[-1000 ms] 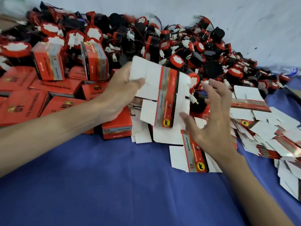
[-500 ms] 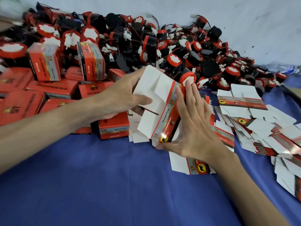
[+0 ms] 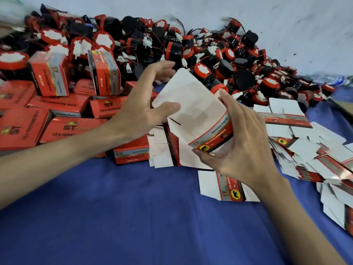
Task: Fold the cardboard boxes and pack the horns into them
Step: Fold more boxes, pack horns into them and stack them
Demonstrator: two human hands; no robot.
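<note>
Head view: both hands hold a half-opened cardboard box (image 3: 193, 113) above the blue worktop (image 3: 114, 217); left hand (image 3: 141, 106) spreads, thumb pressing its white flap, right hand (image 3: 240, 142) fingers curl round the printed end. Light, creasable card; best gripped along edges

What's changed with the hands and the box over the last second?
The right hand, open and apart from the box blank a second ago, has come in and now grips its printed end. The blank, then flat, is opened into a sleeve and tilted. The left hand keeps hold of its white end, thumb on the flap. The horns, packed boxes and flat blanks lie as before.
</note>
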